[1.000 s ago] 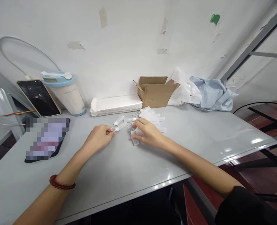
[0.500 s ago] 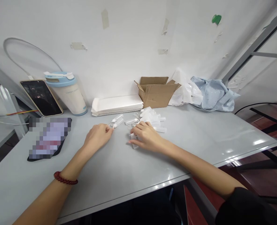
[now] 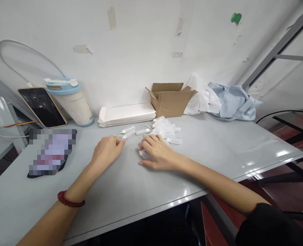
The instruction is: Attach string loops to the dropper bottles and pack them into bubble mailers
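Note:
My left hand (image 3: 108, 150) is closed, its thumb and forefinger pinched at the near end of two small clear tubes with white caps (image 3: 128, 131). My right hand (image 3: 158, 152) curls, thumb down on the tabletop, around a clear tube-like piece (image 3: 144, 155) mostly hidden under the fingers. Just beyond that hand lies a loose pile of similar clear tubes (image 3: 164, 126) with thin loops or cords among them. One single tube (image 3: 142, 132) rests between the pile and the left pair.
Behind the pile stand a stack of white flat packs (image 3: 127, 114) and an open cardboard box (image 3: 169, 104). A white plastic bag (image 3: 201, 97) and light blue cloth (image 3: 232, 102) are to the right. On the left are a tumbler (image 3: 74, 106), an upright phone (image 3: 42, 107) and a blurred-out device (image 3: 51, 152).
My right hand has drawn slightly toward the table's near edge, with the clear piece under its fingers. My left hand stays by the two tubes. The view has shifted a little.

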`<state>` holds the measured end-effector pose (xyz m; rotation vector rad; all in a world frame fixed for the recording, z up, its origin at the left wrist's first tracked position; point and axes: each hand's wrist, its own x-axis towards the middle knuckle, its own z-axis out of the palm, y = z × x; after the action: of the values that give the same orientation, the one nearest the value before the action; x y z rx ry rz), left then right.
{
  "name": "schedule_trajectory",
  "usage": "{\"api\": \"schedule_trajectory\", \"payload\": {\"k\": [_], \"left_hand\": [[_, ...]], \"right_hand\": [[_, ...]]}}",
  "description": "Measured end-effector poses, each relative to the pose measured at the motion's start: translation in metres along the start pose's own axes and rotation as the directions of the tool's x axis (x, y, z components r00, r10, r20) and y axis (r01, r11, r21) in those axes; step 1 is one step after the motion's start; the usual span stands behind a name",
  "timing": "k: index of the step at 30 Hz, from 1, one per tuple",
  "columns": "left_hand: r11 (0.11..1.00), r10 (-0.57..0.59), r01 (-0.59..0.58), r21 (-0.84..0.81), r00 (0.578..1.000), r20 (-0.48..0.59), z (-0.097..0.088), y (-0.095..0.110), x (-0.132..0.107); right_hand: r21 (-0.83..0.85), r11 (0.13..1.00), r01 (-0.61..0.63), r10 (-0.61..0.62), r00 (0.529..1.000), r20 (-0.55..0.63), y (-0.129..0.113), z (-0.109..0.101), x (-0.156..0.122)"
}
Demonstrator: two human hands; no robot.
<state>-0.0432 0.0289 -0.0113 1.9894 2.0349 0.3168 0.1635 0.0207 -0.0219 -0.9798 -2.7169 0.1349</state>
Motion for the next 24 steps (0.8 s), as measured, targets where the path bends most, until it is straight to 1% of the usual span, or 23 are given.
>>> {"api": "schedule_trajectory", "payload": {"k": [4, 8, 10, 12, 14, 16, 19, 20, 21, 24], "left_hand": [[1.0, 0.015, -0.015, 0.003, 1.0, -0.013, 0.0, 0.001, -0.001], [0.999, 0.05, -0.05, 0.008, 0.998, -0.024, 0.001, 0.0, 0.0], [0.995, 0.077, -0.076, -0.059, 0.997, 0.003, 0.002, 0.0, 0.0], [0.973, 0.093, -0.077, -0.215, 0.993, 0.067, 0.002, 0.001, 0.0], [0.907, 0.12, -0.046, -0.418, 0.981, 0.153, 0.002, 0.003, 0.0], [0.8, 0.178, 0.006, -0.6, 0.953, 0.247, 0.002, 0.006, -0.002], [0.645, 0.267, 0.106, -0.757, 0.897, 0.353, -0.001, 0.012, -0.006], [0.607, 0.277, 0.134, -0.783, 0.888, 0.366, -0.003, 0.013, -0.008], [0.573, 0.277, 0.152, -0.806, 0.889, 0.365, -0.004, 0.014, -0.009], [0.485, 0.249, 0.158, -0.86, 0.918, 0.309, -0.007, 0.015, -0.011]], "right_hand": [[-0.101, 0.995, -0.011, 0.009, 1.0, -0.021, 0.002, 0.003, 0.0], [-0.11, 0.994, -0.003, 0.003, 1.0, -0.002, 0.002, 0.004, -0.001], [-0.086, 0.996, 0.009, -0.009, 1.0, -0.005, 0.002, 0.005, -0.001], [-0.045, 0.999, 0.007, -0.009, 0.999, -0.032, 0.003, 0.005, -0.001], [0.003, 1.0, 0.0, 0.0, 0.997, -0.079, 0.003, 0.005, -0.001], [0.053, 0.999, 0.008, -0.001, 0.991, -0.134, 0.004, 0.004, -0.001], [0.103, 0.994, 0.038, -0.017, 0.98, -0.197, 0.004, 0.003, 0.0], [0.112, 0.993, 0.044, -0.02, 0.979, -0.204, 0.004, 0.003, 0.0], [0.12, 0.992, 0.045, -0.019, 0.979, -0.205, 0.004, 0.003, 0.0], [0.147, 0.989, 0.033, -0.003, 0.98, -0.198, 0.005, 0.003, 0.001]]}}
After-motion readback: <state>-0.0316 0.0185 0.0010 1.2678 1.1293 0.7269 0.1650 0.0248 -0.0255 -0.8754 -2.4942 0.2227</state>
